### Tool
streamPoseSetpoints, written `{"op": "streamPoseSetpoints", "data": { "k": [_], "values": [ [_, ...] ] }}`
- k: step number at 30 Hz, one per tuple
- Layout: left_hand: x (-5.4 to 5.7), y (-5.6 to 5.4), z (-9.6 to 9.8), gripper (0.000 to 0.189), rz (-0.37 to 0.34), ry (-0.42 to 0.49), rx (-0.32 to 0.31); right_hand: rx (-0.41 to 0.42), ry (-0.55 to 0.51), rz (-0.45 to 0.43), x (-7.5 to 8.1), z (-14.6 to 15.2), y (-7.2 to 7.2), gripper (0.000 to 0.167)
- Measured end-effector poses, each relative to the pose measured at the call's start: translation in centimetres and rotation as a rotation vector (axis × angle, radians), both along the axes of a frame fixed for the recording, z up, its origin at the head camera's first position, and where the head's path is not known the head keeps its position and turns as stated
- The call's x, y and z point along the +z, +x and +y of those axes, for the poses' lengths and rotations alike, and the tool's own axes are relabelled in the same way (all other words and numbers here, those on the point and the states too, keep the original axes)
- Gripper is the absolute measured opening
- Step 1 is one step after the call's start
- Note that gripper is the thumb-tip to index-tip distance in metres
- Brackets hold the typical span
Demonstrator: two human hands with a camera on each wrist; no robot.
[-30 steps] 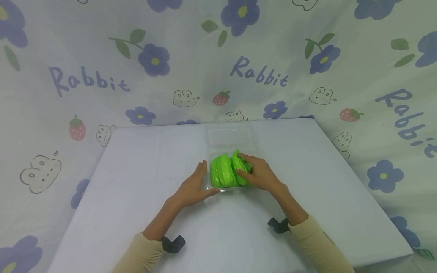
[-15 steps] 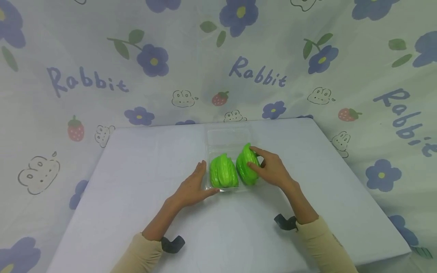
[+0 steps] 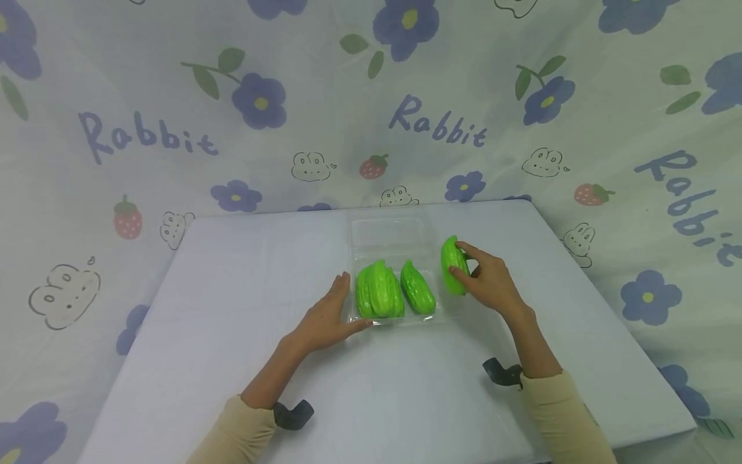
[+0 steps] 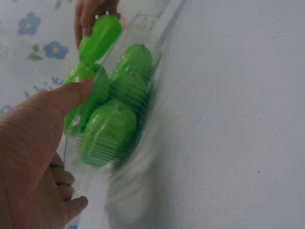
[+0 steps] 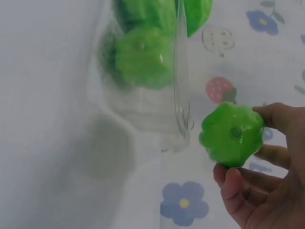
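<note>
Your right hand (image 3: 493,281) pinches a long, bumpy green gourd (image 3: 453,264), pointing twelve-to-six, with the clear plastic box (image 3: 414,319) at eight o'clock. Your left hand (image 3: 321,323), spread wide, maybe touches the box.

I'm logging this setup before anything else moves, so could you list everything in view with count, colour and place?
Glossy ribbed gourd: one, green, in the right hand, past the box's right side
Lone gourd: one, green, in the box's right part
Clustered gourds: several (overlap hides the count), green, in the box's left part
Open plastic box: one, clear, on the table
Covered table: one, white, below everything
Printed backdrop: white with purple-blue flowers, strawberries, rabbits, lettering; behind the table
Curved fittings: two, black, by the wrists
Sleeves: two, beige, forearms
Left hand: one, bare, box's left front corner
Right hand: one, bare, gripping
</note>
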State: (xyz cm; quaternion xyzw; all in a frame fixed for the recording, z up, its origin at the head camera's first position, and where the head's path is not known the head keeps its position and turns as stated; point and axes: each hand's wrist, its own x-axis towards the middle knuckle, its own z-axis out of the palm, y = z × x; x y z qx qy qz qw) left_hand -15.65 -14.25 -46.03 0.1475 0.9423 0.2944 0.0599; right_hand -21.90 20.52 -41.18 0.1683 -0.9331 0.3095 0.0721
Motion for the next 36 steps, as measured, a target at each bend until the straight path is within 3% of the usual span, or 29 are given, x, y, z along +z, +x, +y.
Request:
{"op": "streamPoseSetpoints", "data": {
  "k": [14,25,36],
  "values": [
    [-0.2,-0.1,-0.1,0.118,0.003,-0.01,0.004,-0.062,0.078,-0.009,-0.9,2.6,-0.2,0.058],
    [-0.4,-0.1,-0.1,0.116,0.002,-0.01,0.005,-0.094,0.181,-0.176,-2.9,3.4,-0.5,0.062],
    [-0.3,0.0,0.0,0.116,-0.003,-0.012,0.011,-0.073,0.191,-0.171,-4.0,3.4,-0.5,0.063]
  ]
}}
